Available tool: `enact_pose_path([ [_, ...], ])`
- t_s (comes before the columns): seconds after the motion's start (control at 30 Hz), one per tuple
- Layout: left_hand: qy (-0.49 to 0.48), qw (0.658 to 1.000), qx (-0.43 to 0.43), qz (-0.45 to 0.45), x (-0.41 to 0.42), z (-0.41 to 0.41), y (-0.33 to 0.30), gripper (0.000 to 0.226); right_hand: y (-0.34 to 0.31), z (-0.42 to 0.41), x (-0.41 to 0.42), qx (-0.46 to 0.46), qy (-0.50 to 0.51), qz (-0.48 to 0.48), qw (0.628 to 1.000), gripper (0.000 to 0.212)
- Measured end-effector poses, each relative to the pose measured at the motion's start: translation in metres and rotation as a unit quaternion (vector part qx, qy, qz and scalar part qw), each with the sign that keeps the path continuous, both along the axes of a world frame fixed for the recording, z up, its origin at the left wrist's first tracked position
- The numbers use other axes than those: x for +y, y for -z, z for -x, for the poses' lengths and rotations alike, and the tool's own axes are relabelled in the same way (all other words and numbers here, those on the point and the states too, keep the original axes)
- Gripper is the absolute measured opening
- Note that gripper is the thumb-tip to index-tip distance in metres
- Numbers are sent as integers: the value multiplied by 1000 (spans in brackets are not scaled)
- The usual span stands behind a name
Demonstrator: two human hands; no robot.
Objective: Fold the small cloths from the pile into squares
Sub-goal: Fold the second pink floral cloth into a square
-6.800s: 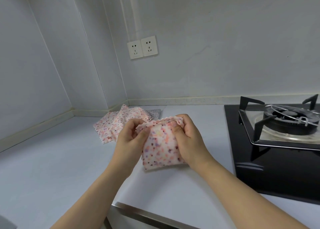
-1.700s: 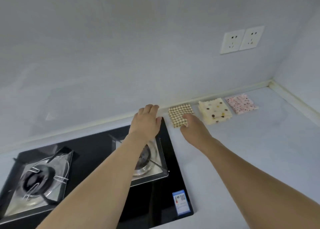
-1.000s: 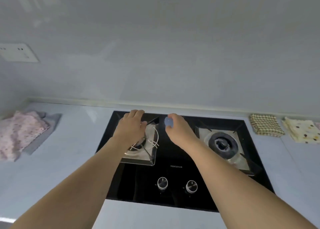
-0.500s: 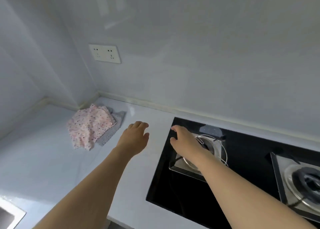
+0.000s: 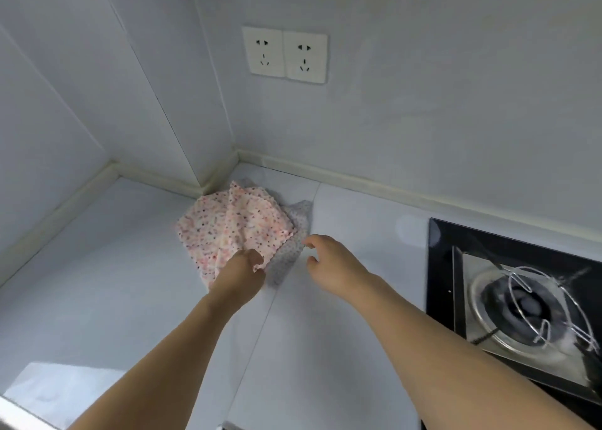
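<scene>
The pile of small cloths [image 5: 234,231] lies in the corner of the worktop [image 5: 97,299], close under the wall sockets [image 5: 285,54]: a pink speckled cloth [image 5: 250,224] on top, another pink one [image 5: 202,231] spread under it to the left, and a grey cloth [image 5: 298,231] showing beneath at the right edge. Half a second ago both hands were travelling over the counter, well short of the pile and holding nothing. Now the left hand [image 5: 241,273] has arrived at the near corner of the top cloth, and its fingers look curled onto that corner — though the hand hides the contact, so whether the pinch has really closed is hard to say. The right hand [image 5: 329,260] hovers just beside the grey cloth's edge, fingers spread and loose, gripping nothing. The view has swung away from the gas hob [image 5: 521,302], which now sits only at the right border.

For the task, this reads as the start of another round — the trip back to the pile is over, and the next cloth is being picked up. The fold itself has not begun; the cloth lies rumpled, so it will likely need lifting free and spreading first.
</scene>
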State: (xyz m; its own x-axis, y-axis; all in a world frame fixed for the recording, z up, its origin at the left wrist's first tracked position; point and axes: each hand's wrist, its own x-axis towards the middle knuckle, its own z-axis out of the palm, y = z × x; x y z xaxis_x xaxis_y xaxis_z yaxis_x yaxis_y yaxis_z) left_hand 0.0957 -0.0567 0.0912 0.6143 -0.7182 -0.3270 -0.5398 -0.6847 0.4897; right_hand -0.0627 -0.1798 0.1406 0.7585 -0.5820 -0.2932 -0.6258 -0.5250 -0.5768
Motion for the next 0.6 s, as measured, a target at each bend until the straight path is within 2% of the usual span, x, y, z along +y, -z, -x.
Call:
enact_pose_path([
  [0.07, 12, 1000, -20, 4, -2, -12, 26, 21, 25, -27, 1, 10, -32, 1, 999, 42],
  [0.17, 33, 991, -126, 28, 1, -22, 62, 24, 66, -57, -2, -3, -70, 14, 997, 43],
  [0.33, 54, 941, -289, 170, 11, -22, 96, 15, 135, -80, -11, -122, -41, 140, 982, 39],
  [0.47, 45, 925, -315, 205, 12, -24, 103, 13, 163, -82, -9, -167, -21, 256, 952, 38],
  [0.6, 34, 923, -312, 222, 14, -22, 107, 6, 165, -81, -13, -177, -26, 240, 954, 41],
])
